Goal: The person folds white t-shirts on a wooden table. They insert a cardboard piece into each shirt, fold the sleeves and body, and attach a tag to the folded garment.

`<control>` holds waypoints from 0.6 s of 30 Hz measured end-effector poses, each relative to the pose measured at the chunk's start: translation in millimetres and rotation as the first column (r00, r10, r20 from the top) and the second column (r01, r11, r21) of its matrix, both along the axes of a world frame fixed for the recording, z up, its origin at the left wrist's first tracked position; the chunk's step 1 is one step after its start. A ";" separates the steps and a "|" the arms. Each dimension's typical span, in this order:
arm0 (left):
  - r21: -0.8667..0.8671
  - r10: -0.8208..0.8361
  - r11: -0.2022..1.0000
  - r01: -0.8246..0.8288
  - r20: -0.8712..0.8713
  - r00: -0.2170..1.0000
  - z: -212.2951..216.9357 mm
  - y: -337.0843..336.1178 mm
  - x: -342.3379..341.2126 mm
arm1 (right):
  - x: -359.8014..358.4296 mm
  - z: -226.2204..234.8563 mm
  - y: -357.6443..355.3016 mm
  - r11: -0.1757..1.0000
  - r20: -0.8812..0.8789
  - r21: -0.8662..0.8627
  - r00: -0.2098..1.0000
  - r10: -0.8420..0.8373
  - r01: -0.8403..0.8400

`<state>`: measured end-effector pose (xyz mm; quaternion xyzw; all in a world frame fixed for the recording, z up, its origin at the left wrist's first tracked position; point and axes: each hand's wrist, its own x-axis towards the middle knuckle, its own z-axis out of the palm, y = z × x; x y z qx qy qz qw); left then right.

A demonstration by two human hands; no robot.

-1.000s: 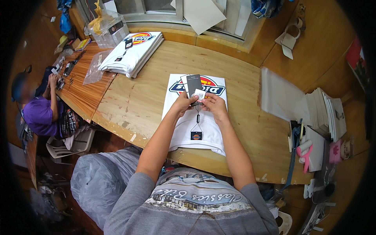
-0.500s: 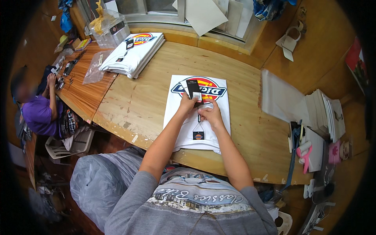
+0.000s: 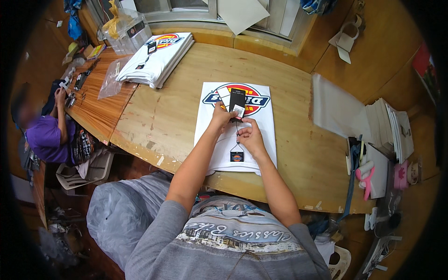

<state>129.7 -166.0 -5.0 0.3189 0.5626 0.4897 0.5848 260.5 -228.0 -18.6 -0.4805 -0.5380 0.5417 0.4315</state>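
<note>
A folded white T-shirt (image 3: 210, 100) with a red, yellow and dark blue print lies on the table in front of me. Over its print, my left hand (image 3: 223, 115) pinches a black hang tag (image 3: 237, 96) with a pale label at its lower end; a white tag (image 3: 224, 94) fans out beside it. A dark cord runs down from the tags to a small black patch tag (image 3: 237, 156) near the shirt's lower edge. My right hand (image 3: 251, 136) is beside the cord, fingers curled and thumb near it; whether it grips the cord is hard to see.
Stacked white T-shirts (image 3: 156, 60) with tags lie at the back left beside a clear plastic bag (image 3: 110, 79). A seated person (image 3: 51, 133) in purple works at the left. Clear plastic sheets (image 3: 338, 109), a pink-handled tool (image 3: 365, 179) and a grey bag (image 3: 121, 217) surround me.
The black hang tag has turned more upright and moved slightly to the right, separating from the white tag. My right hand's fingers have spread a little beside the cord.
</note>
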 end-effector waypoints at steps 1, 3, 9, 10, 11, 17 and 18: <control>-0.005 -0.005 1.000 0.005 0.012 1.000 4.3 -2.2 1.0 | 0.7 -0.4 -1.5 1.000 0.012 0.001 1.000 -0.013 0.013; -0.013 -0.014 1.000 0.015 0.036 0.999 13.2 -7.0 3.0 | 1.9 -1.3 -4.3 0.999 0.035 0.005 0.999 -0.040 0.040; 0.035 0.008 0.999 -0.009 0.012 1.000 17.3 -13.3 6.9 | 6.7 0.7 -6.4 0.998 -0.043 -0.061 0.999 0.005 -0.007; 0.051 0.011 0.999 -0.010 -0.006 1.000 17.1 -13.9 6.5 | 6.6 1.3 -6.4 0.997 -0.053 -0.071 0.999 0.003 -0.007; 0.052 -0.001 0.999 0.001 -0.004 1.000 14.9 -13.7 5.6 | 6.4 2.8 -6.7 0.997 -0.064 -0.080 0.998 0.002 -0.007; -0.017 -0.130 0.988 0.152 0.433 0.892 18.6 -16.4 1.2 | 6.3 1.5 -6.8 0.995 -0.127 -0.104 0.992 -0.019 0.006; -0.021 -0.124 0.987 0.160 0.533 0.837 18.1 -16.6 -0.1 | 6.0 2.1 -6.9 0.994 -0.134 -0.109 0.991 -0.016 0.001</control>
